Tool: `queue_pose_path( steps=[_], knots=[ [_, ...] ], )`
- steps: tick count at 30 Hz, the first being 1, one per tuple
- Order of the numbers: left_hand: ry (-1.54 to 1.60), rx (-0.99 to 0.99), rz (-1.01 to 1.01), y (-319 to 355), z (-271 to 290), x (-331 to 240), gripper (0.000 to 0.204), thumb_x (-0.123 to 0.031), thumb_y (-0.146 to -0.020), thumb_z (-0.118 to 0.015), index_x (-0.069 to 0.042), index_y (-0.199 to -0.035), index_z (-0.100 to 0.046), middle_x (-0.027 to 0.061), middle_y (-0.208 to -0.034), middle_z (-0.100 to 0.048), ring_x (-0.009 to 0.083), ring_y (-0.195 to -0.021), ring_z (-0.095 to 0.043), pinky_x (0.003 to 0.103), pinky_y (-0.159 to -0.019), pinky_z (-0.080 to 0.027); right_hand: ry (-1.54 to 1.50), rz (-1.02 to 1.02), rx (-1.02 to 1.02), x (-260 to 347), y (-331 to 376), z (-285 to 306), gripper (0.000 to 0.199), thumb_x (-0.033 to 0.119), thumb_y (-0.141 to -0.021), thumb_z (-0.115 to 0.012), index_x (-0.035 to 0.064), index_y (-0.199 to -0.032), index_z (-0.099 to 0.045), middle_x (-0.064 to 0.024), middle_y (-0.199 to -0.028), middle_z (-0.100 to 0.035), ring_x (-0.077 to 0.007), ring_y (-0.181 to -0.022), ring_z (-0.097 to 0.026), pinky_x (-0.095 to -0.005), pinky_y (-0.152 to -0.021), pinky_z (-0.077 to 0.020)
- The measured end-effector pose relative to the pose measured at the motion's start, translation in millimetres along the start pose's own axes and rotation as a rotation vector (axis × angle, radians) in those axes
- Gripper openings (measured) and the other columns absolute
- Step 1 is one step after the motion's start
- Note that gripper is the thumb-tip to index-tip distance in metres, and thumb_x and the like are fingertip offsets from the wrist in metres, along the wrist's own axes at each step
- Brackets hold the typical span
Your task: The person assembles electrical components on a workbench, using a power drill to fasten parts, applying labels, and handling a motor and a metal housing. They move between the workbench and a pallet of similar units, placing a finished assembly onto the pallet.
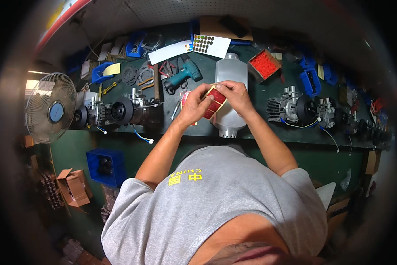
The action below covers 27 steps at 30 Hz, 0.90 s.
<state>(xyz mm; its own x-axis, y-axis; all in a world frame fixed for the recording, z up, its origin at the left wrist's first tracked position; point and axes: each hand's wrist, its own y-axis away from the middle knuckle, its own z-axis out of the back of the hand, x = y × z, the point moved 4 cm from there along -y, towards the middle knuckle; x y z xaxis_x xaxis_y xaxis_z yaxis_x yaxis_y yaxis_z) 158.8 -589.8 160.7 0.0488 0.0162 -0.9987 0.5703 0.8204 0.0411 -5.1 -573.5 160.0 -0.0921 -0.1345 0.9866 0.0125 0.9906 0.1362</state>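
My left hand (195,105) is closed on a sheet of red stickers (212,108) with a pale yellow backing, its thumb lying across the front. At the sheet's upper edge, the fingertips of my right hand (236,97) pinch a corner; whether a single label is lifted there is too small to tell. Behind and under my hands a silver metal housing (231,70) lies lengthwise on the dark green bench (185,128). Another reddish sheet (185,98) shows partly beyond my left hand.
A teal cordless drill (183,77) and a hammer (156,84) lie to the left. Motor assemblies (134,108) with trailing wires stand on both sides. Far back are a box of red parts (265,65) and a sheet of round stickers (211,45). A fan (52,108) stands far left.
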Motion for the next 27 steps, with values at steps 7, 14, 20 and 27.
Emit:
queue_pose_path(
  steps=[7, 14, 20, 27],
  knots=[
    [-0.014, -0.086, 0.053, -8.8, 1.8, 28.3, 0.021, -0.003, -0.098, -0.056, 0.001, -0.118, -0.056, 0.0082, -0.103, -0.065, 0.0138, -0.097, -0.062, 0.029, -0.086, -0.050, -0.032, -0.046, -0.327, -27.2, -15.2, 16.5, 0.020, 0.015, -0.093, -0.066, -0.0044, -0.094, -0.072, -0.0018, -0.078, -0.068, -0.0070, -0.068, -0.057, -0.0237, -0.063, -0.0472],
    [0.097, -0.328, 0.147, -13.1, 35.2, 81.1, 0.028, -0.004, -0.096, -0.058, 0.000, -0.123, -0.055, 0.0083, -0.106, -0.066, 0.0154, -0.095, -0.063, 0.031, -0.086, -0.051, -0.302, -0.094, -0.621, -32.8, -19.6, 58.9, 0.018, 0.019, -0.095, -0.067, 0.0010, -0.096, -0.070, 0.0016, -0.081, -0.063, -0.0058, -0.067, -0.053, -0.0222, -0.059, -0.0438],
    [-0.227, -0.452, 0.130, -14.9, 31.1, 65.4, 0.038, -0.013, -0.092, -0.066, 0.004, -0.125, -0.061, 0.0097, -0.106, -0.065, 0.0182, -0.093, -0.060, 0.032, -0.087, -0.050, -0.041, 0.104, -0.686, -23.1, -9.9, 72.5, 0.019, 0.017, -0.097, -0.065, -0.0010, -0.098, -0.069, -0.0007, -0.084, -0.064, -0.0079, -0.071, -0.054, -0.0249, -0.063, -0.0454],
    [0.877, -0.173, 0.425, -46.9, -43.4, 17.2, 0.040, -0.038, -0.105, -0.050, -0.003, -0.121, -0.061, 0.0060, -0.109, -0.066, 0.0160, -0.105, -0.061, 0.034, -0.093, -0.050, 0.678, 0.621, -0.379, 10.0, 9.2, 28.7, 0.018, 0.006, -0.082, -0.072, 0.0036, -0.100, -0.072, -0.0104, -0.108, -0.066, -0.0296, -0.101, -0.060, -0.0383, -0.089, -0.0479]
  ],
)
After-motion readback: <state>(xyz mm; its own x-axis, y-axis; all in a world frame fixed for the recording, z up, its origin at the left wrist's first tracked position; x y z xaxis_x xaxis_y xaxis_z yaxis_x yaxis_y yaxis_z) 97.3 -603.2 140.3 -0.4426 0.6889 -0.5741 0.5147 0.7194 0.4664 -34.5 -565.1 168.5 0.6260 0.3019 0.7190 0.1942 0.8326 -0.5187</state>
